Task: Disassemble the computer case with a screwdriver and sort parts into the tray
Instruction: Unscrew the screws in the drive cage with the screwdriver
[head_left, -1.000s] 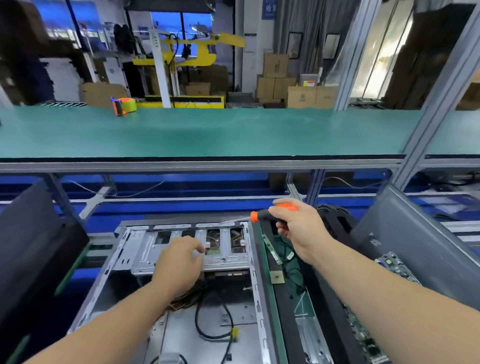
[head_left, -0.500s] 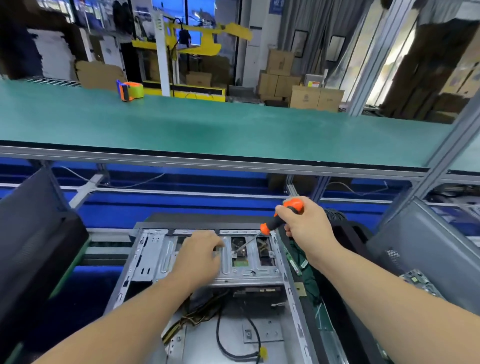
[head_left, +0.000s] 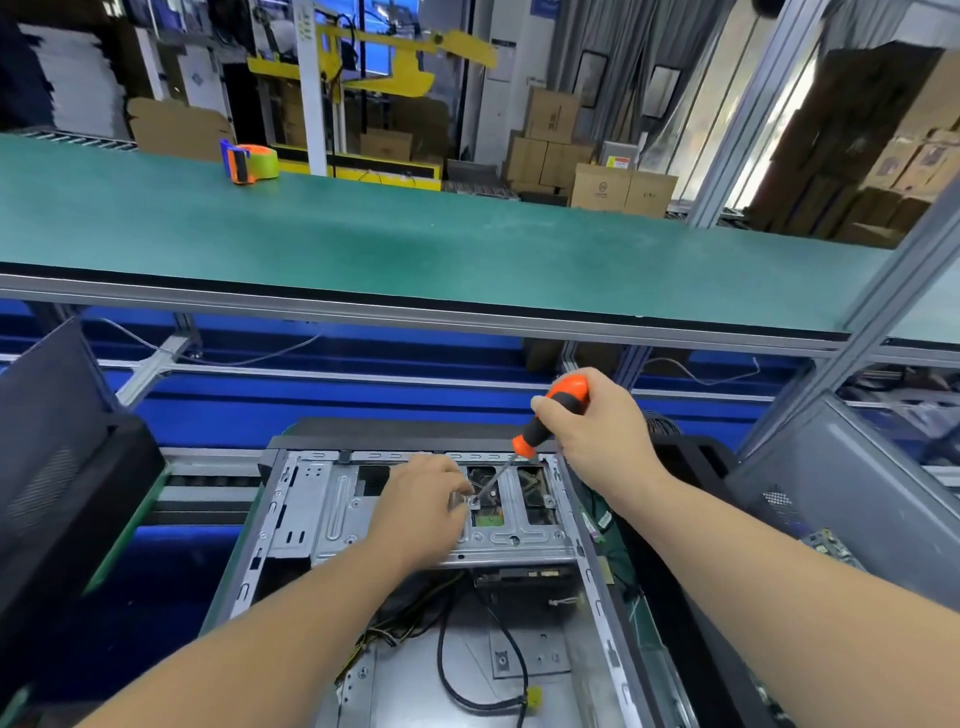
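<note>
Computer case (head_left: 332, 525) open before me — right hand (head_left: 597, 431) grips screwdriver (head_left: 545, 426), tip on drive cage; left hand (head_left: 421, 499) fingertips pinch at tip.

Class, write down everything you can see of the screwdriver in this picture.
The screwdriver has a thick orange and black handle, seemingly plastic or rubber, and a thin bare metal shaft. The right hand grips the handle. The tool slants down and to the left, its tip at a point on the computer case's silver drive cage, right beside the fingertips of the left hand, which rests there.
</note>
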